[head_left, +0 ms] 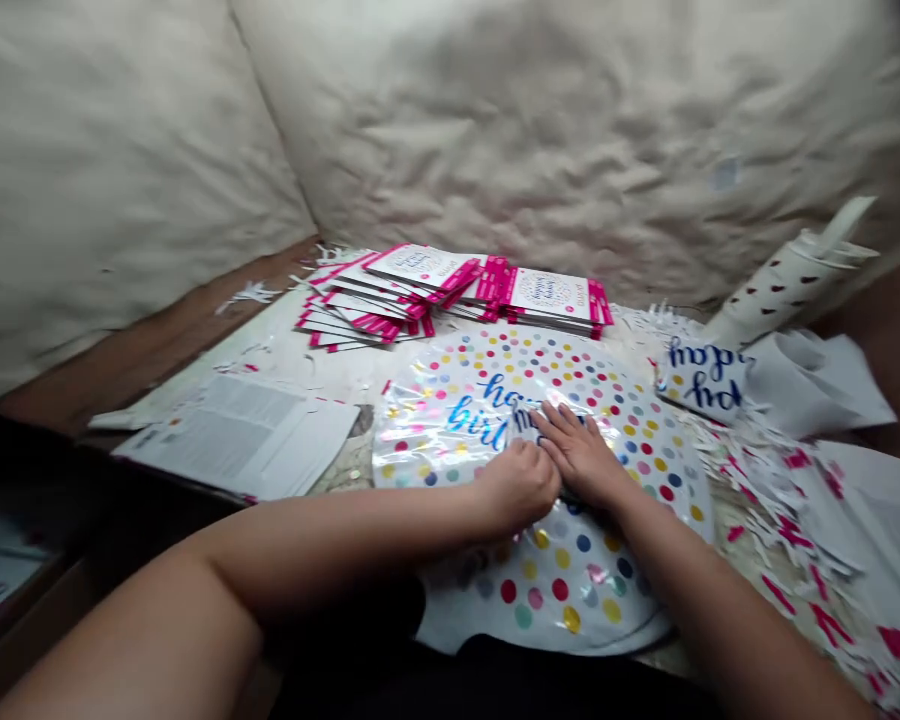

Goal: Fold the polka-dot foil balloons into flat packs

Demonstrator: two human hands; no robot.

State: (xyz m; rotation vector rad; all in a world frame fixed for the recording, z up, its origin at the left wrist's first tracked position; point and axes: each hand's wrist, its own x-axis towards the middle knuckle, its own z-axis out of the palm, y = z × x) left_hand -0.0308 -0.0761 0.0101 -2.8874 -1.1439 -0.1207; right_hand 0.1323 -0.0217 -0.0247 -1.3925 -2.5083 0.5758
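Beige sheeting backs dotted white film under flat right hand and left fist (contents unclear), near spotted white tube containing white strip.

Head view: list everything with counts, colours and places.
Round shiny dotted balloon: at least one, white, centre.
Printed card packets: many, white and pink, behind it.
Heart-patterned paper tube: one, white, right rear.
Curled blank sheet: one, white, near the tube.
Blue-lettered piece: one, white, right.
Shredded paper: many strips, white and pink, mostly right.
Printed flat sheets: count unclear, white, left, right.
Crumpled lining: two walls, beige, background.
Left hand, right hand: two, bare, on balloon.
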